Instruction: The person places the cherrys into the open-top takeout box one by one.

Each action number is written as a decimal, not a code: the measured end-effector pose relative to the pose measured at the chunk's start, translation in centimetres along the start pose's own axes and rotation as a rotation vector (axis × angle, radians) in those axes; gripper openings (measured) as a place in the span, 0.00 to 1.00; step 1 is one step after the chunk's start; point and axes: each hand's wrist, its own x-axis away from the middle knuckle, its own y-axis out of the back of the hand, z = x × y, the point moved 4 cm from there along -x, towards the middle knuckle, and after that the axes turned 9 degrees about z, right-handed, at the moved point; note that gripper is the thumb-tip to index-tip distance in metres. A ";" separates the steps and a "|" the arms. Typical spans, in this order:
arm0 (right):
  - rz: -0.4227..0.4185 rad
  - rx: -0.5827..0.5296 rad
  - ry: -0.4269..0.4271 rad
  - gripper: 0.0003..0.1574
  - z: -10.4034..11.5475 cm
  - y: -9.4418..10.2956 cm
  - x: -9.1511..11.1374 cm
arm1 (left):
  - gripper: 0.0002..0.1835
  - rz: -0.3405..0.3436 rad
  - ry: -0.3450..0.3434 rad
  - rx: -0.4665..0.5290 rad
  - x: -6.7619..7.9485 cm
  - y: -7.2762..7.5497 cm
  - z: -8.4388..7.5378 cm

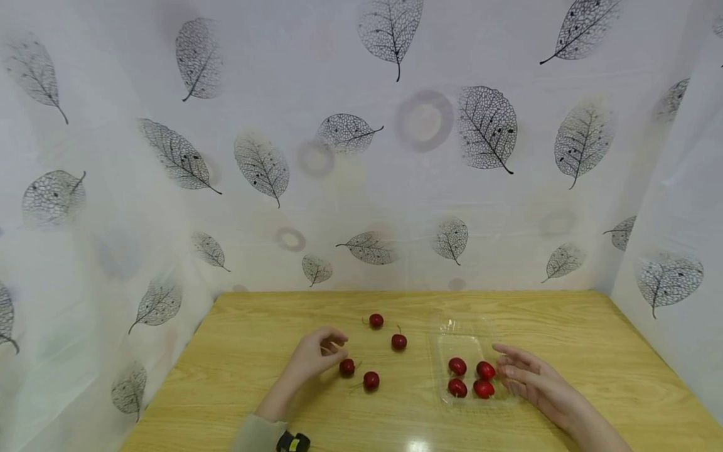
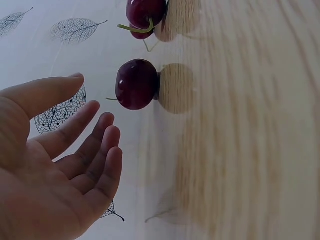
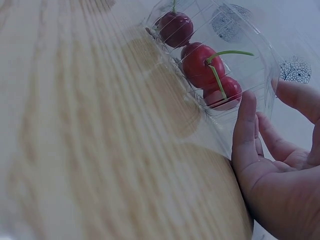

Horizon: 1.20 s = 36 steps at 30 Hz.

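Head view: four loose cherries (image 1: 371, 380) with stems lie apart from each other on a wooden table (image 1: 271, 314). To their right, four boxed cherries (image 1: 457, 366) sit two by two in the near half of a clear box (image 1: 460, 345). The left hand (image 1: 313, 355) reaches in at the leftmost loose cherry, its fingers loosely bent, with space between thumb and fingertips. Beside the box's right wall is the right hand (image 1: 533, 380), fingers relaxed and slightly spread. A pale cloth (image 1: 339, 201) printed with dark leaves stands behind the table; a sleeve (image 1: 257, 433) and a black band (image 1: 292, 441) show at the left wrist.

Left wrist view: the thumb stands well away from the four fingers, and a dark red cherry lies just beyond their tips, apart from them.

Right wrist view: the fingers are parted at the box's corner and appear to touch its clear edge; green stems rise from the cherries inside.
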 end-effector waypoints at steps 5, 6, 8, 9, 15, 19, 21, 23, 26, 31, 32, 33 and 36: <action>-0.002 0.007 0.004 0.31 0.0 0.0 0.0 | 0.14 0.043 0.000 -0.024 0.1 -0.1 0.3; -0.002 0.009 0.005 0.31 0.0 0.0 0.0 | 0.14 0.054 0.005 -0.022 0.2 -0.1 0.4; 0.000 0.012 0.007 0.31 0.1 -0.1 0.0 | 0.15 0.076 0.018 -0.015 0.3 -0.1 0.5; 0.001 0.012 0.008 0.31 0.1 -0.1 0.0 | 0.16 0.086 0.023 -0.012 0.3 -0.1 0.5; -0.001 0.009 0.008 0.31 0.1 0.0 0.0 | 0.18 0.131 0.028 0.012 0.4 -0.1 0.8; -0.004 0.011 0.005 0.31 0.1 0.0 0.0 | 0.18 0.160 0.017 0.015 0.4 -0.1 0.9; -0.006 0.010 0.003 0.31 0.1 0.0 0.0 | 0.18 0.171 0.013 0.022 0.4 -0.1 0.8; -0.006 0.010 0.002 0.31 0.1 0.0 0.0 | 0.17 0.189 0.016 0.032 0.5 0.0 0.7; -0.006 0.005 -0.002 0.31 0.0 0.1 0.0 | 0.17 0.215 0.019 0.044 0.6 -0.1 0.7; -0.007 0.003 -0.010 0.30 0.0 0.2 -0.1 | 0.19 0.246 0.021 0.051 0.6 -0.2 0.6; -0.007 0.003 -0.011 0.30 0.0 0.2 -0.1 | 0.19 0.249 0.018 0.048 0.6 -0.2 0.6; -0.008 0.005 -0.011 0.30 0.0 0.2 -0.1 | 0.19 0.252 0.015 0.045 0.6 -0.2 0.6; -0.006 0.003 -0.009 0.31 0.0 0.2 -0.1 | 0.20 0.261 0.002 0.037 0.6 -0.3 0.7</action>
